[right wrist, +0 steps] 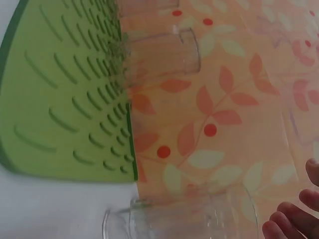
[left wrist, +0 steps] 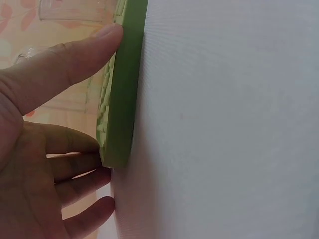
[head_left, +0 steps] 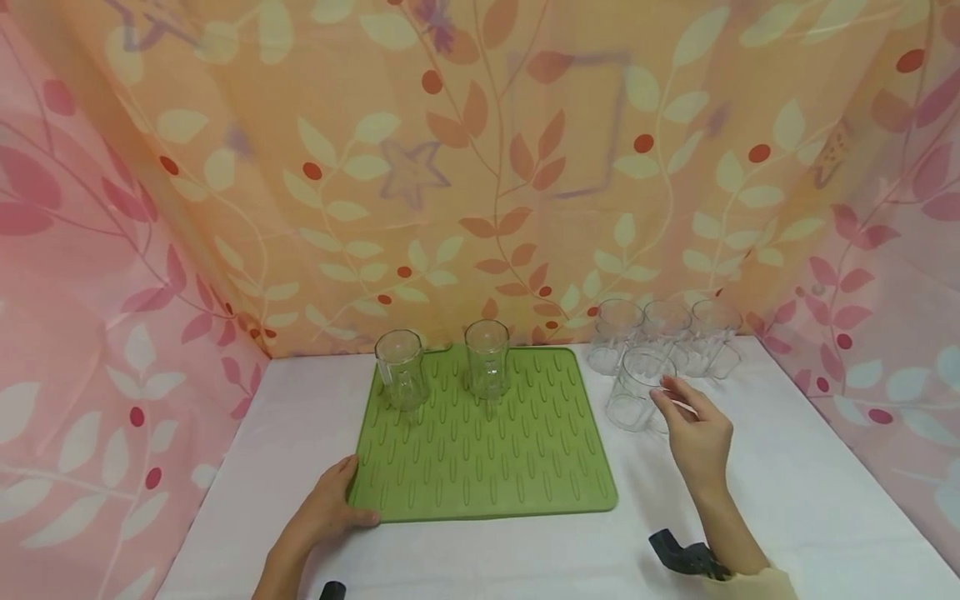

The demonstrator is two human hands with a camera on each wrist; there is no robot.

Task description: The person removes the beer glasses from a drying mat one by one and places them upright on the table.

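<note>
A green ribbed mat (head_left: 487,467) lies on the table, with two clear glass mugs on its far part: one at the left (head_left: 402,371), one nearer the middle (head_left: 487,360). My left hand (head_left: 330,500) rests at the mat's near left corner. In the left wrist view its thumb (left wrist: 75,62) reaches onto the edge and the fingers lie along the side. Right of the mat stands another glass mug (head_left: 637,392), its handle toward me. My right hand (head_left: 701,433) is beside its rim, fingers loosely bent; in the right wrist view the fingertips (right wrist: 284,221) are just beyond the rim.
Behind the nearest right-hand mug, several more glass mugs (head_left: 667,329) stand in a row close to the back curtain (head_left: 480,167). A white cloth covers the table (head_left: 487,558). Pink patterned curtains (head_left: 90,333) enclose both sides.
</note>
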